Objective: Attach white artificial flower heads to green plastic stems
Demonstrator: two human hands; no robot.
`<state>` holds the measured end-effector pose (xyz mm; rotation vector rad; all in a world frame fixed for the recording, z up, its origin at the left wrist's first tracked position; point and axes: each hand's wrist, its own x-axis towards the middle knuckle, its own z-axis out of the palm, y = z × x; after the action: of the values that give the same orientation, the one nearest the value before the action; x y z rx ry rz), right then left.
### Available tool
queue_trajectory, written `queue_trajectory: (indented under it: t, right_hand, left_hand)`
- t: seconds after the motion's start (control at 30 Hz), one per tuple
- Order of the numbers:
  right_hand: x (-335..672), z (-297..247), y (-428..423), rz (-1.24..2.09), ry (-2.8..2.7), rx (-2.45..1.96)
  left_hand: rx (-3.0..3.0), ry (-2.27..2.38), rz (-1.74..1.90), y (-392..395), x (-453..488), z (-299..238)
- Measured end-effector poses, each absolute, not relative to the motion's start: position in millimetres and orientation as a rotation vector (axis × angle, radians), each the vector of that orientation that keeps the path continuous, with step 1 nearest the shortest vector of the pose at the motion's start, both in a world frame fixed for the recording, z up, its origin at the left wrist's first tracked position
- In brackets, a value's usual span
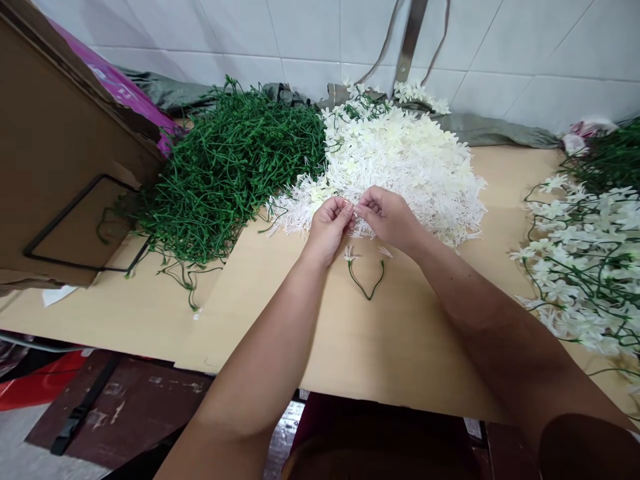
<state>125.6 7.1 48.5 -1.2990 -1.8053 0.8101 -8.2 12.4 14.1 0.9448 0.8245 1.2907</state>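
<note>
My left hand (330, 225) and my right hand (384, 212) meet fingertip to fingertip at the front of a heap of white artificial flower pieces (405, 153). Both are closed in a pinch around a small white piece, mostly hidden by the fingers; its exact kind I cannot make out. Just below them on the cardboard lies a bent green plastic stem (370, 297), with a white flower piece (349, 254) at its left end. A small loose white sprig (385, 251) rests near its right end.
Left of the white heap is a large pile of green plastic stems (245, 153). A cardboard box (60, 147) with a black wire frame (75, 217) stands at far left. White flowers on green stems (585, 267) lie at the right. A tiled wall (310, 30) rises behind.
</note>
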Motion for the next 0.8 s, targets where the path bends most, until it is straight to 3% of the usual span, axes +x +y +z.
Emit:
queue_trajectory:
  t: [0.3,0.6,0.7,0.8]
  right_hand:
    - [128,52,6,0.778,-2.091,-1.292]
    - [122,53,2,0.507,-2.284,-1.135]
    - [102,60,-22,0.661,-2.419,-0.913]
    - [73,72,-54,0.777,-2.656,-0.365]
  left_hand:
    - [0.928,0.820,1.316,15,-8,12]
    - [0.805,0.885,1.396,10,-3,13]
    - [0.747,0.938,1.432,12,-7,17]
    - [0.682,0.967,1.428,12,-12,22]
